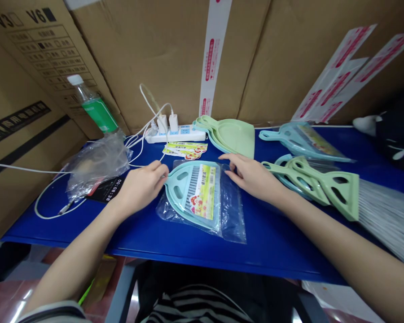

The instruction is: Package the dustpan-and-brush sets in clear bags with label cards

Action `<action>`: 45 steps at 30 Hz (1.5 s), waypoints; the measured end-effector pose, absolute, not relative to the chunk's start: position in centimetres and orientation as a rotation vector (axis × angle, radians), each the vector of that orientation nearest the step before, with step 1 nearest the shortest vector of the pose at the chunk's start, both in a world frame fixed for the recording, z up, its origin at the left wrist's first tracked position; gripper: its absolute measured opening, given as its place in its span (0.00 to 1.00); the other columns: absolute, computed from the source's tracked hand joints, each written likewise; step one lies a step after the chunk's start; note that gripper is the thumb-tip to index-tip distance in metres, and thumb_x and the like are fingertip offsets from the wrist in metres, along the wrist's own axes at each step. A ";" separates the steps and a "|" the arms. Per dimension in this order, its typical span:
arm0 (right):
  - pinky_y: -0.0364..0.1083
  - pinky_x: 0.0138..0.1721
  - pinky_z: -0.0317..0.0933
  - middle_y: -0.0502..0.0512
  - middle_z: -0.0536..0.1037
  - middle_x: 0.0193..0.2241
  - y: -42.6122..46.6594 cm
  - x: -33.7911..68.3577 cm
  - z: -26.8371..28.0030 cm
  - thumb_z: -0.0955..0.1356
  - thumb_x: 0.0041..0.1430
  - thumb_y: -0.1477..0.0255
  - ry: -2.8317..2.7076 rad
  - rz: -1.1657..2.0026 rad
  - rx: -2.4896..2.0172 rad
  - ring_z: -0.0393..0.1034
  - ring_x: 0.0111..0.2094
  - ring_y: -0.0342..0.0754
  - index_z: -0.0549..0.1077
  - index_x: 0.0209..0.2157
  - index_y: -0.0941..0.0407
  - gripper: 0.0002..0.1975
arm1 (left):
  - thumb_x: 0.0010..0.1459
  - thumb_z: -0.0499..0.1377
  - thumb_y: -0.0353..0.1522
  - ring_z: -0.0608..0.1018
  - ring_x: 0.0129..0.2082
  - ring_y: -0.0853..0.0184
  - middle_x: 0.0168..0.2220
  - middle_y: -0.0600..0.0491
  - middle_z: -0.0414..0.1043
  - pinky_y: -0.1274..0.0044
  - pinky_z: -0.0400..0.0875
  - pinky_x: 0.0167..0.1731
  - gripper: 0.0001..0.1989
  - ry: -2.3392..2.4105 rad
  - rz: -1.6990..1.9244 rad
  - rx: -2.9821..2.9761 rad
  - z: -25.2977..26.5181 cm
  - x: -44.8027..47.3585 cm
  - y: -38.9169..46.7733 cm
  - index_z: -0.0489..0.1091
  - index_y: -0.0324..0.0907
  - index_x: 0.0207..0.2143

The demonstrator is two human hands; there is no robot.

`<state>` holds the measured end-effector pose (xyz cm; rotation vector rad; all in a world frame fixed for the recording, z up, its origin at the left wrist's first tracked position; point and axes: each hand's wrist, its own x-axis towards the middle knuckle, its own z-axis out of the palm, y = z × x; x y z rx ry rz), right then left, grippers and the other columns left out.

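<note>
A light blue dustpan and brush set [188, 190] with a colourful label card lies inside a clear plastic bag [234, 215] on the blue table [272, 242]. My left hand [141, 186] pinches the bag at the handle end on the left. My right hand [252, 175] rests flat on the bag's upper right edge, fingers spread.
Green dustpans [230, 134] are stacked behind. To the right lie green brushes [326, 186] with grey bristles and a packed blue set [303, 141]. Label cards [185, 150], a power strip [175, 133] with chargers, a crumpled bag [97, 163], a bottle [94, 107] and cardboard boxes [155, 54] sit behind.
</note>
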<state>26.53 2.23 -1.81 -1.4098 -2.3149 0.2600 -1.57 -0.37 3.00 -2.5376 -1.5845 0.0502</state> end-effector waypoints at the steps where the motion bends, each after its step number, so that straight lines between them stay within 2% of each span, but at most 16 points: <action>1: 0.46 0.29 0.60 0.55 0.75 0.33 2.2 26.5 -1.8 0.61 0.59 0.75 -2.332 0.228 -1.399 0.68 0.26 0.47 0.69 0.49 0.53 0.17 | 0.66 0.49 0.32 0.78 0.33 0.64 0.39 0.50 0.73 0.76 0.68 0.30 0.10 -1.470 0.010 -2.673 2.9 -1.6 -0.5 0.70 0.41 0.39; 6: 0.46 0.30 0.62 0.57 0.75 0.36 2.2 26.5 -1.8 0.60 0.61 0.76 -2.372 0.168 -1.397 0.71 0.31 0.49 0.74 0.45 0.53 0.16 | 0.67 0.51 0.37 0.75 0.33 0.69 0.37 0.52 0.71 0.79 0.66 0.32 0.12 -1.009 -0.192 -3.169 2.6 -1.5 -1.1 0.70 0.42 0.38; 11: 0.46 0.31 0.63 0.56 0.75 0.36 2.4 26.4 -2.2 0.59 0.61 0.77 -2.377 0.154 -1.373 0.70 0.31 0.48 0.74 0.45 0.52 0.17 | 0.61 0.59 0.42 0.75 0.33 0.69 0.38 0.53 0.71 0.80 0.66 0.34 0.12 -0.897 -0.242 -3.358 2.4 -1.6 -1.2 0.72 0.42 0.38; 16: 0.47 0.32 0.63 0.57 0.73 0.35 2.4 26.3 -2.2 0.58 0.61 0.77 -2.419 0.132 -1.384 0.71 0.32 0.50 0.74 0.44 0.53 0.17 | 0.64 0.57 0.36 0.75 0.32 0.70 0.36 0.53 0.72 0.81 0.66 0.33 0.08 -0.870 -0.210 -3.414 2.2 -1.6 -1.2 0.74 0.43 0.38; 24: 0.44 0.24 0.52 0.55 0.72 0.30 1.7 26.2 -0.7 0.60 0.54 0.79 -2.477 0.093 -1.521 0.67 0.26 0.47 0.72 0.34 0.53 0.12 | 0.67 0.50 0.33 0.74 0.29 0.71 0.33 0.54 0.71 0.81 0.64 0.30 0.14 -0.876 -0.162 -3.329 2.8 -2.0 -1.0 0.75 0.44 0.35; 30: 0.44 0.26 0.52 0.51 0.71 0.23 1.3 26.0 0.3 0.61 0.49 0.81 -2.517 0.253 -1.532 0.64 0.23 0.45 0.66 0.25 0.54 0.08 | 0.60 0.50 0.26 0.74 0.30 0.71 0.37 0.53 0.72 0.80 0.65 0.30 0.12 -1.005 -0.109 -3.201 3.2 -2.4 -0.8 0.73 0.43 0.35; 33: 0.44 0.25 0.52 0.49 0.70 0.20 1.1 26.1 0.5 0.61 0.47 0.80 -2.521 0.386 -1.486 0.63 0.22 0.45 0.62 0.21 0.53 0.08 | 0.55 0.48 0.23 0.73 0.27 0.71 0.35 0.53 0.71 0.79 0.63 0.28 0.13 -1.059 -0.059 -3.135 3.2 -2.2 -0.9 0.71 0.42 0.31; 35: 0.44 0.24 0.52 0.47 0.68 0.18 1.0 26.4 0.6 0.61 0.46 0.80 -2.542 0.524 -1.436 0.62 0.20 0.44 0.61 0.20 0.52 0.09 | 0.55 0.48 0.24 0.71 0.25 0.71 0.32 0.53 0.70 0.78 0.62 0.26 0.12 -1.096 -0.021 -3.075 3.3 -2.0 -0.9 0.69 0.41 0.28; 39: 0.44 0.23 0.53 0.44 0.66 0.14 0.6 27.1 1.1 0.61 0.47 0.78 -2.605 0.803 -1.271 0.60 0.18 0.43 0.62 0.22 0.51 0.07 | 0.57 0.48 0.27 0.69 0.24 0.71 0.30 0.53 0.68 0.78 0.60 0.24 0.11 -1.119 0.002 -3.005 3.2 -1.8 -0.9 0.67 0.41 0.25; 42: 0.44 0.23 0.53 0.42 0.64 0.15 0.5 27.3 1.4 0.63 0.52 0.71 -2.545 0.783 -1.262 0.59 0.17 0.43 0.61 0.28 0.51 0.02 | 0.59 0.49 0.29 0.70 0.25 0.70 0.31 0.53 0.67 0.78 0.61 0.24 0.11 -1.111 -0.024 -2.989 2.9 -1.8 -0.9 0.67 0.40 0.26; 45: 0.44 0.23 0.53 0.43 0.64 0.17 0.7 27.1 1.3 0.62 0.57 0.64 -2.423 0.692 -1.326 0.59 0.19 0.43 0.60 0.30 0.51 0.07 | 0.59 0.49 0.29 0.69 0.24 0.71 0.31 0.53 0.66 0.78 0.60 0.24 0.10 -1.087 -0.051 -2.982 2.6 -2.0 -0.8 0.66 0.40 0.26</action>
